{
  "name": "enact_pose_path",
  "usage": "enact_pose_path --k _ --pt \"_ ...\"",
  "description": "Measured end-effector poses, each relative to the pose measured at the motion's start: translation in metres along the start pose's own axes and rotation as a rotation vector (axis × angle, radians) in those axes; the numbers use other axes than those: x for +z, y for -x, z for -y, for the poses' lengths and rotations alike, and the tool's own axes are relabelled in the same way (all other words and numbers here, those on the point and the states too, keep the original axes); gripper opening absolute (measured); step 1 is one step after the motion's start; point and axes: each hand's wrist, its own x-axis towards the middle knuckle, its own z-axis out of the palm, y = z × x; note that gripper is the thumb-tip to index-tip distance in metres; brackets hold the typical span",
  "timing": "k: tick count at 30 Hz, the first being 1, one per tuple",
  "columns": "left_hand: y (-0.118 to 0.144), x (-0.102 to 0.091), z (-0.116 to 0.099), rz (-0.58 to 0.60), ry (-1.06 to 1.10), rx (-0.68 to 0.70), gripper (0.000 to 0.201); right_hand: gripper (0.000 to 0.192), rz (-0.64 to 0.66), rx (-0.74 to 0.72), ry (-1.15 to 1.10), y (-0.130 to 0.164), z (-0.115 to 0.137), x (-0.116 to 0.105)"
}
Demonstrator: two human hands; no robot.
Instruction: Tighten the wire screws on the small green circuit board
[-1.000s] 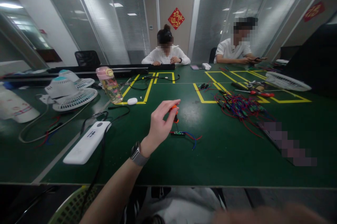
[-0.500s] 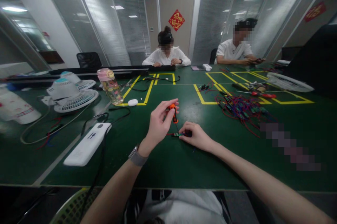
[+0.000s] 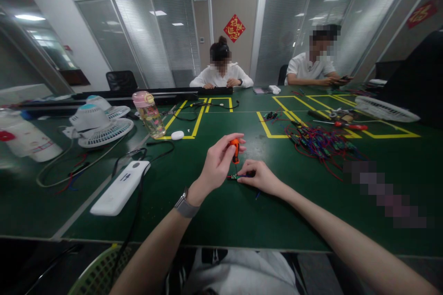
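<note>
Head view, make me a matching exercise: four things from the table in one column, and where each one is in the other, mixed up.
1. orange screwdriver
2. small circuit board
3. pink-lidded bottle
4. pile of wired boards

A. to the right, well beyond the right hand
B. just left of the white oval case
C. held in the left hand
D. at the right hand's fingertips

Pairs: 1-C, 2-D, 3-B, 4-A.

The screwdriver handle [image 3: 236, 147] is orange and black.
</note>
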Motion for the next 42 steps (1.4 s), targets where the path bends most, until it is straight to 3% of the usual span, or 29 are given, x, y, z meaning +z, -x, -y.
enact_pose_path --k 5,12,17,23,29,35,40,42 --pt "-0.001 0.0 0.004 -0.16 -0.239 0.067 0.019 0.011 -0.011 0.024 -0.005 0.001 -0.001 0.001" --pt "-0.002 -0.007 0.008 -0.125 -0.011 -0.048 0.024 0.011 -0.017 0.049 0.008 0.002 0.001 0.002" --pt "-0.002 -0.009 0.009 -0.257 -0.154 -0.005 0.014 0.011 -0.029 0.056 0.015 0.003 0.002 0.002" --pt "-0.002 -0.008 0.005 -0.125 0.01 -0.047 0.026 0.011 -0.024 0.064 0.01 0.002 0.002 0.002" --pt "-0.001 -0.005 0.005 -0.259 -0.141 0.0 0.015 0.012 -0.004 0.063 0.027 0.002 0.002 0.001" --pt "0.001 -0.006 0.0 -0.13 -0.011 -0.062 0.027 0.013 0.005 0.051 0.024 0.002 0.001 0.001" --pt "-0.001 -0.008 0.004 -0.244 -0.18 -0.028 0.015 0.013 -0.001 0.059 0.036 0.002 0.002 0.001" --pt "-0.002 -0.009 0.005 -0.23 -0.166 -0.031 0.017 0.013 -0.002 0.059 0.044 0.002 0.003 0.001"
